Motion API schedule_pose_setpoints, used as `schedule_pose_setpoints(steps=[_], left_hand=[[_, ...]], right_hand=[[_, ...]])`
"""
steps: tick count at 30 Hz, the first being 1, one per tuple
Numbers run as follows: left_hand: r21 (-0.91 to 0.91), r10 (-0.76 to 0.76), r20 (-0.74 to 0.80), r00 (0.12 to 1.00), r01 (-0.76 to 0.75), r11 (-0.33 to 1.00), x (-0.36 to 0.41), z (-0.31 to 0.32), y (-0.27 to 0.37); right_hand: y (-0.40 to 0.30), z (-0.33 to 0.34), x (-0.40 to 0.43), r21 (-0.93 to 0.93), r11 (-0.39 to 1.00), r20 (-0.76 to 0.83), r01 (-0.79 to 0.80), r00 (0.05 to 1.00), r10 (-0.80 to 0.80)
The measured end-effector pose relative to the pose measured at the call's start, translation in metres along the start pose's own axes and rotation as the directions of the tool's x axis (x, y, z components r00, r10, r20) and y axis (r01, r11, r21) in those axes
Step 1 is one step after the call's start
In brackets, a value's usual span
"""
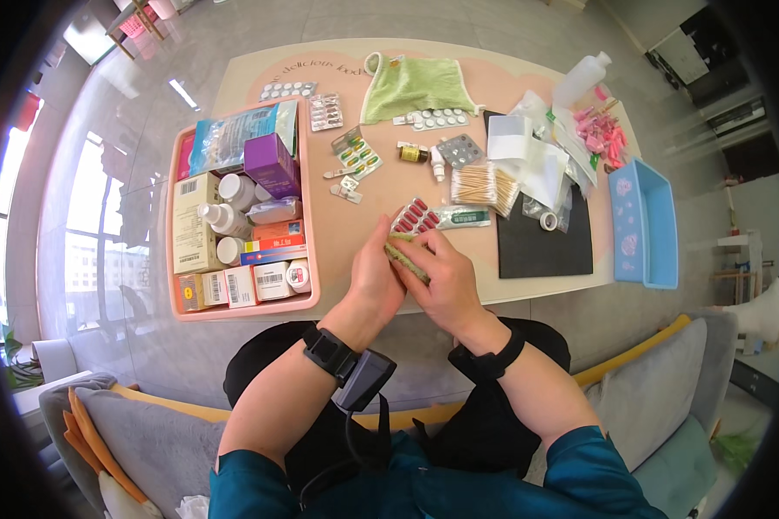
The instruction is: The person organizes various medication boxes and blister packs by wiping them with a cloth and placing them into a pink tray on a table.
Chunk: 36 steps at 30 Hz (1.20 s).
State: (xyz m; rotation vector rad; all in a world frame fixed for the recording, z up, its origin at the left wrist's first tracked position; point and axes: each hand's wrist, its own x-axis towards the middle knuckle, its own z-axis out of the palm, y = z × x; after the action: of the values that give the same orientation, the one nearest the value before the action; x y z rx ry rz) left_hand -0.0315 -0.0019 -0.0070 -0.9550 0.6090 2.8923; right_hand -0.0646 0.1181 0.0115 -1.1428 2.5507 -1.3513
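My left hand point(371, 269) and my right hand point(449, 282) meet at the table's near edge. Between them is a small folded piece of green cloth point(408, 258), gripped by the fingers of my right hand. The left hand presses against it from the side; its inner fingers are hidden, so its grip is unclear. Just beyond the fingertips is a blister pack of red capsules point(417, 216). Beside that pack lies a white and green tube point(465, 217). A larger green towel point(419, 87) is spread at the far side of the table.
To the left, a pink tray point(315, 259) holds medicine boxes and white bottles. Cotton swabs point(474, 185), a brown vial point(413, 152) and several blister packs lie beyond my hands. At right are a black board point(545, 250), a blue basket point(646, 224) and a clear bottle point(581, 79).
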Motion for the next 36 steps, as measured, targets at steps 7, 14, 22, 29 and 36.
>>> schedule_pose_setpoints(steps=[7,14,22,29,36], left_hand=[[0.018,0.038,0.041,0.998,-0.039,0.999,0.003,-0.006,0.011],[0.016,0.002,0.117,0.993,-0.004,1.000,0.002,-0.006,0.017],[-0.061,0.138,0.055,0.989,-0.135,0.989,0.001,0.003,0.025],[0.114,0.164,0.081,0.983,-0.173,0.978,0.004,-0.011,0.019],[0.195,0.164,0.065,0.984,-0.174,0.965,0.004,-0.010,0.010]], right_hand=[[0.005,-0.002,0.000,-0.069,0.998,0.018,0.015,1.000,-0.013],[0.008,-0.009,-0.003,-0.057,0.998,0.018,-0.026,0.999,0.028],[0.034,-0.024,-0.006,-0.172,0.971,-0.048,-0.169,0.985,0.163],[0.042,-0.027,0.001,0.359,0.874,-0.213,-0.329,0.882,0.419],[0.020,-0.005,0.000,0.355,0.922,-0.119,-0.158,0.970,0.212]])
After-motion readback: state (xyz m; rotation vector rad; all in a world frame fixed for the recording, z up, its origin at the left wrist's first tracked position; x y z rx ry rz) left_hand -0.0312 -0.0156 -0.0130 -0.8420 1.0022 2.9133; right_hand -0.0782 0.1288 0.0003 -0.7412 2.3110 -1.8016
